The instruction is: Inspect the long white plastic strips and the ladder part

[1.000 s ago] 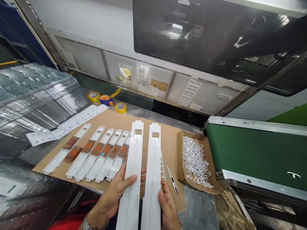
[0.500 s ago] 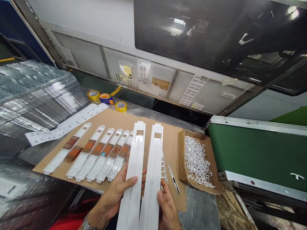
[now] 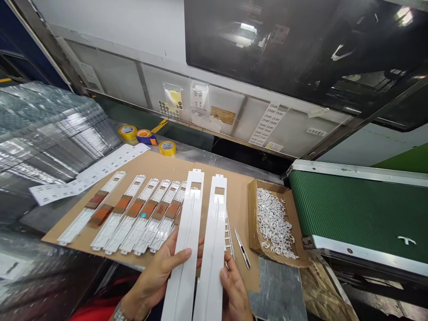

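Observation:
Two long white plastic strips, each with a square cutout near its top, are held up side by side. My left hand [image 3: 162, 269] is closed on the left white plastic strip [image 3: 187, 232], thumb across its face and fingers behind. Closed on the edge of the right white plastic strip [image 3: 213, 240] is my right hand [image 3: 235, 285]. A narrow gap separates the two strips. Behind them on the cardboard lie several similar white strips [image 3: 107, 196] with brown tape-like bands around their middles. Right of my right hand rests a utility knife [image 3: 241, 248].
A cardboard box [image 3: 253, 223] of small white plastic pieces stands at the right, beside a green conveyor belt [image 3: 354, 209]. Yellow tape rolls [image 3: 167, 148] and a printed label sheet [image 3: 90, 174] lie toward the back left. Plastic-wrapped stacks [image 3: 53, 133] line the left side.
The view has shifted very slightly. Both hands keep their hold, and the two strips stay nearly in place, the right one tilting slightly.

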### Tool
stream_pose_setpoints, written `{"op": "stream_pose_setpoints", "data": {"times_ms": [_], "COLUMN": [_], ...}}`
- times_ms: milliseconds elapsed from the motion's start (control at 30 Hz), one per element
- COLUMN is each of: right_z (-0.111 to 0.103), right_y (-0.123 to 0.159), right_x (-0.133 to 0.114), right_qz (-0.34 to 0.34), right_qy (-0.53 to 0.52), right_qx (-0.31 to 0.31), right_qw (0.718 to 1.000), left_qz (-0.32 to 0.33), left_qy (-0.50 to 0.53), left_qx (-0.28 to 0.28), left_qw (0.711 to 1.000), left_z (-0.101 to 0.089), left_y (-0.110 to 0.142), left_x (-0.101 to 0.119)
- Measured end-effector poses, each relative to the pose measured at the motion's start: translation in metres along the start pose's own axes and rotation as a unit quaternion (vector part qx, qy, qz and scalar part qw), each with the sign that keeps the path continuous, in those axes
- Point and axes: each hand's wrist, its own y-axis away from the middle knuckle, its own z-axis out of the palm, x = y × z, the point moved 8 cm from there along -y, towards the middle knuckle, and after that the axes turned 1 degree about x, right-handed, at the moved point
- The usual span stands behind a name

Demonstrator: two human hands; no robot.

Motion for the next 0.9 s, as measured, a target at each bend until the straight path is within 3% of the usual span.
{"op": "stream_pose_setpoints", "data": {"times_ms": [333, 900], "right_z": [0.002, 0.003], "right_y": [0.004, 0.012], "right_x": [-0.002, -0.003], "right_qz": [-0.013, -0.011], "right_qy": [0.005, -0.011], "right_qx": [0.007, 0.031], "right_qw": [1.0, 0.999], "left_qz": [-0.027, -0.008], "left_qy": [0.027, 0.029], "left_qx": [-0.019, -0.027], "left_qw": [0.999, 0.999], "left_z": [0.002, 0.002], "left_y": [0.002, 0.005], "left_x": [-0.004, -0.005]}}
